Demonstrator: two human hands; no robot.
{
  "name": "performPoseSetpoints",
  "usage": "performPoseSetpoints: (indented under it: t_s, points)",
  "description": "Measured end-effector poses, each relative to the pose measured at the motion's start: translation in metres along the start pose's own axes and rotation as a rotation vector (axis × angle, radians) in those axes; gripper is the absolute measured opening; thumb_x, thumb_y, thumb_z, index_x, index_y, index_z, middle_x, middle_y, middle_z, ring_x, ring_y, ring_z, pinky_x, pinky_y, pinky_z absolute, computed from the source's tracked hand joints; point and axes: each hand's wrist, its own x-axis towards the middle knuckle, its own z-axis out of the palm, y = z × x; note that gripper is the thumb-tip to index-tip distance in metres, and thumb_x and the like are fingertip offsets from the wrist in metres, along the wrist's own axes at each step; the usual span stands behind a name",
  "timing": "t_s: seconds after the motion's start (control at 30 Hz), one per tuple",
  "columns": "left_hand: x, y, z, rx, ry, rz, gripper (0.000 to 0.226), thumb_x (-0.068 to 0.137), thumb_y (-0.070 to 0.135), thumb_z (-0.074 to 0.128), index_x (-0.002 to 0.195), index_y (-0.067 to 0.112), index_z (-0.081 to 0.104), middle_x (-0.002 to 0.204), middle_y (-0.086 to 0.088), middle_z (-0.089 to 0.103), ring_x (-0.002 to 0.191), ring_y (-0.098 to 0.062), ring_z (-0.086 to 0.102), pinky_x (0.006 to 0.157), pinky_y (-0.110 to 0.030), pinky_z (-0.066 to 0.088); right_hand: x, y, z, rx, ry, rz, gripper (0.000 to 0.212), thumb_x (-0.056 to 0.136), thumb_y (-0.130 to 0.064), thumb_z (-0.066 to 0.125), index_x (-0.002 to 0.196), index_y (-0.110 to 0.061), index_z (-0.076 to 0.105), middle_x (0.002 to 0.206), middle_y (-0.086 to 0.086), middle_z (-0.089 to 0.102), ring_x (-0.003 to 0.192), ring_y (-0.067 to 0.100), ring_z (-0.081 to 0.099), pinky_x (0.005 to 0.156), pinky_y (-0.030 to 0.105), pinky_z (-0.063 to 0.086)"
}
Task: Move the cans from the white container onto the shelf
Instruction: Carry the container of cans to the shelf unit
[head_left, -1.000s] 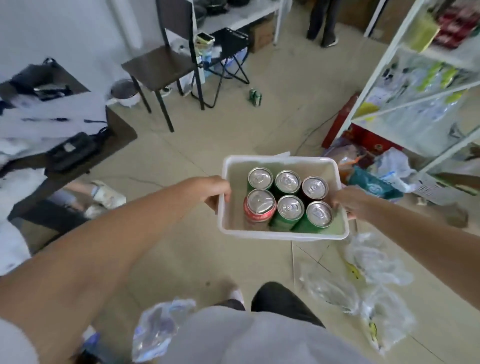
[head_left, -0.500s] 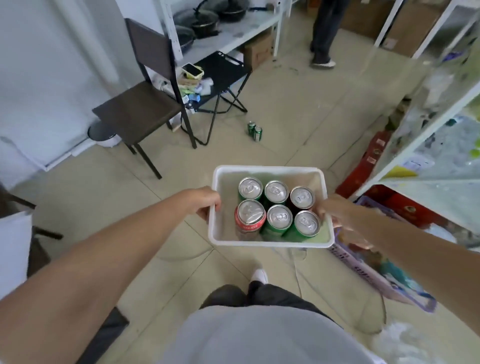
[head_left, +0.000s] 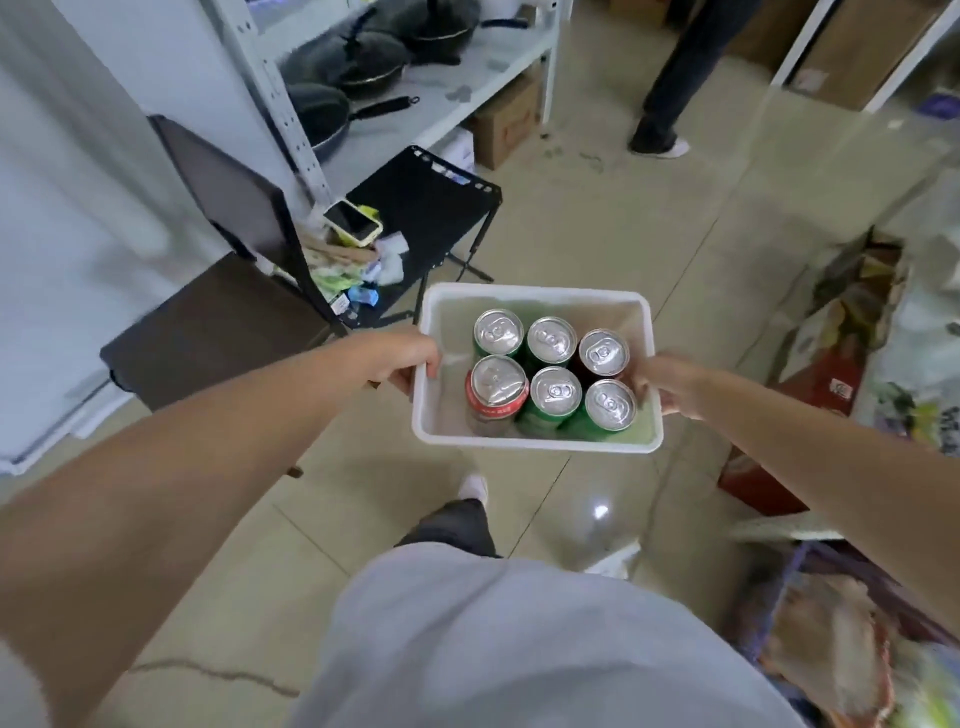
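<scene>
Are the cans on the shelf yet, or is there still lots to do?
None are on the shelf yet. All six cans stand upright in the white container: five green and one red can. In hand: the left hand and right hand grip the container's two sides, holding it above the floor. Left to do: reach a shelf, then lift all six out onto it.

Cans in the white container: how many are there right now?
6, upright in two rows of three inside the white container: far row two green, one dark; near row one red, two green. None seems hidden.
</scene>
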Motion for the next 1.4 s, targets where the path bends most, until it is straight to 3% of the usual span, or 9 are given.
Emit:
performPoseSetpoints:
  t_s: [0.2,0.37,0.5,0.67,0.8,0.87,1.1,1.27,1.4]
  points:
    - [0.102,0.141,-0.094,0.162,-0.079,0.080,0.033,0.079,-0.003,0.045,0.112,-0.003,0.051,0.094,-0.021,0.058,0.081,-0.033,0.060,0.076,-0.040,0.053,0.090,-0.113,-0.045,0.124,0.055,0.063,0.018,0.080,0.012,0.042,0.088,0.001,0.055,0.080,0.016,0.054,0.071,0.026,0.055,0.065,0.033,0.049]
    - [0.191,0.245,-0.123,0.166,-0.097,0.097,0.037,0.080,-0.006,0.042,0.116,-0.011,0.050,0.104,-0.027,0.056,0.096,-0.040,0.057,0.081,-0.041,0.051,0.185,-0.184,-0.105,0.130,0.105,0.093,0.035,0.080,0.010,0.043,0.112,0.007,0.056,0.079,0.015,0.052,0.061,0.022,0.049,0.074,0.040,0.052]
    - [0.260,0.310,-0.125,0.038,-0.101,0.037,0.046,0.081,-0.009,0.041,0.126,-0.012,0.045,0.103,-0.026,0.057,0.100,-0.038,0.056,0.088,-0.045,0.050,0.283,-0.245,-0.164,0.045,0.091,0.062,0.043,0.080,0.010,0.042,0.122,0.012,0.050,0.095,0.018,0.051,0.085,0.027,0.052,0.094,0.044,0.047]
    - [0.326,0.385,-0.134,-0.157,-0.002,-0.066,0.051,0.081,-0.010,0.041,0.132,-0.007,0.041,0.125,-0.028,0.055,0.110,-0.041,0.057,0.090,-0.045,0.051,0.388,-0.339,-0.232,-0.173,-0.029,-0.001,0.031,0.079,0.008,0.043,0.107,0.004,0.056,0.077,0.015,0.053,0.071,0.026,0.053,0.066,0.031,0.048]
    - [0.369,0.438,-0.152,-0.329,0.076,-0.119,0.051,0.080,-0.010,0.041,0.131,-0.004,0.043,0.114,-0.024,0.058,0.097,-0.035,0.058,0.081,-0.044,0.053,0.466,-0.438,-0.269,-0.376,-0.062,-0.085,0.023,0.074,0.011,0.045,0.093,0.000,0.053,0.082,0.016,0.054,0.086,0.026,0.052,0.082,0.037,0.050]
    - [0.393,0.455,-0.169,-0.417,0.091,-0.137,0.049,0.081,-0.011,0.041,0.130,-0.006,0.044,0.111,-0.023,0.057,0.096,-0.033,0.057,0.079,-0.042,0.052,0.501,-0.486,-0.274,-0.475,-0.102,-0.133,0.016,0.071,0.012,0.047,0.081,0.001,0.054,0.078,0.016,0.051,0.082,0.027,0.050,0.072,0.032,0.046]
    - [0.474,0.474,-0.263,-0.650,0.197,-0.204,0.051,0.084,-0.010,0.041,0.135,-0.005,0.038,0.131,-0.027,0.053,0.112,-0.040,0.058,0.089,-0.041,0.051,0.602,-0.633,-0.221,-0.695,-0.175,-0.252,0.018,0.073,0.014,0.046,0.064,-0.001,0.050,0.063,0.012,0.046,0.060,0.024,0.045,0.055,0.024,0.036]
    - [0.485,0.458,-0.304,-0.867,0.367,-0.283,0.046,0.082,-0.008,0.042,0.128,-0.007,0.043,0.118,-0.026,0.058,0.100,-0.037,0.060,0.081,-0.041,0.052,0.639,-0.732,-0.139,-0.859,-0.371,-0.394,0.022,0.073,0.016,0.042,0.077,-0.004,0.052,0.081,0.014,0.053,0.083,0.028,0.051,0.065,0.030,0.045]
    - [0.485,0.423,-0.318,-1.136,0.521,-0.426,0.043,0.081,-0.007,0.044,0.124,-0.009,0.047,0.101,-0.024,0.055,0.094,-0.037,0.060,0.086,-0.046,0.053,0.649,-0.792,-0.044,-1.076,-0.561,-0.485,0.021,0.074,0.015,0.042,0.074,-0.004,0.050,0.071,0.013,0.046,0.061,0.022,0.044,0.051,0.026,0.034]
